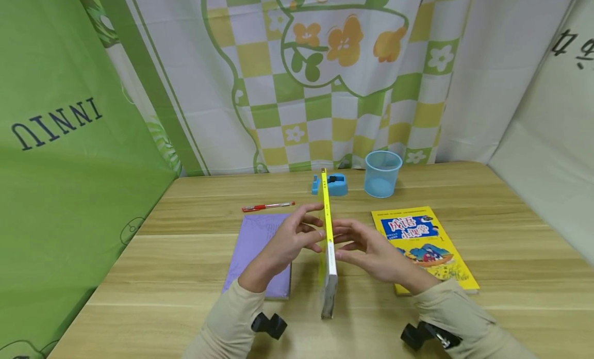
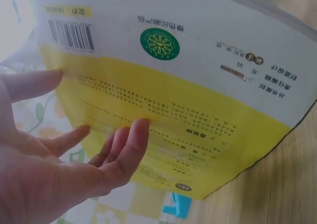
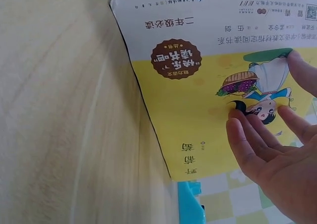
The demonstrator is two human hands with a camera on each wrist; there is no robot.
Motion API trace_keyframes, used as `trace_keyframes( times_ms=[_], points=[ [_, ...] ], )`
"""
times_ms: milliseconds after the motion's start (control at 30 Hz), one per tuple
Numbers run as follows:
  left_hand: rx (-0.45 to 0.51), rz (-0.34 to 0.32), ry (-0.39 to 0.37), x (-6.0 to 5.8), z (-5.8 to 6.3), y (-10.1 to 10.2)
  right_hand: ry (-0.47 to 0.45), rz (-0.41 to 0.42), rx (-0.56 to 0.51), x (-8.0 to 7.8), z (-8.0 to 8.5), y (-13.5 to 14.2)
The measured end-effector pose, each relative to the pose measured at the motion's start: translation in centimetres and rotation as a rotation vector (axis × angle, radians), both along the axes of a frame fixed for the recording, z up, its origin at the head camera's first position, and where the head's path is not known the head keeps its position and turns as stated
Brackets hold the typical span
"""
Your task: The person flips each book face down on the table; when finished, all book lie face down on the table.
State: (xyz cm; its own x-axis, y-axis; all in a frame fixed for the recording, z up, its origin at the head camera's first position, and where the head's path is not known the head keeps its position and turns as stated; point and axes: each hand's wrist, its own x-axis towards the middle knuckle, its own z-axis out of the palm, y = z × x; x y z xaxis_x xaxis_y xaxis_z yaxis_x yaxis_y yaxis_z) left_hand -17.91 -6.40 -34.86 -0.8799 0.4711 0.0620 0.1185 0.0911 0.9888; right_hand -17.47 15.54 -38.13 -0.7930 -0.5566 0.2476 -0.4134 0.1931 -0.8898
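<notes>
A yellow and white book (image 1: 327,214) stands upright between my two hands, its narrow edge facing up in the head view. On its left side, my left hand (image 1: 297,238) touches the cover with spread, slightly bent fingers. The left wrist view shows the back cover (image 2: 198,110), with a barcode and a green round seal. Against the opposite face, my right hand (image 1: 366,248) rests its fingertips and thumb. That front cover (image 3: 183,105) carries a drawn figure with a basket of grapes, upside down in the right wrist view. The book's lower edge is at the wooden table (image 1: 148,287).
A purple book (image 1: 257,245) lies left of the hands, with a red pen (image 1: 268,207) just behind it. To the right lies another yellow book (image 1: 427,245). A blue tape dispenser (image 1: 337,185) and a blue translucent cup (image 1: 382,176) stand near the back curtain.
</notes>
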Motion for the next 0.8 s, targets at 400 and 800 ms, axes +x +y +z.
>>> trace_keyframes(
  times_ms=[400,800],
  points=[
    [-0.003,-0.009,0.008,-0.4,-0.4,-0.3,-0.050,-0.002,0.034,0.0,0.6,0.5],
    [-0.006,-0.006,-0.001,-0.5,-0.9,0.0,0.004,-0.001,-0.026,0.1,1.3,1.0]
  ],
)
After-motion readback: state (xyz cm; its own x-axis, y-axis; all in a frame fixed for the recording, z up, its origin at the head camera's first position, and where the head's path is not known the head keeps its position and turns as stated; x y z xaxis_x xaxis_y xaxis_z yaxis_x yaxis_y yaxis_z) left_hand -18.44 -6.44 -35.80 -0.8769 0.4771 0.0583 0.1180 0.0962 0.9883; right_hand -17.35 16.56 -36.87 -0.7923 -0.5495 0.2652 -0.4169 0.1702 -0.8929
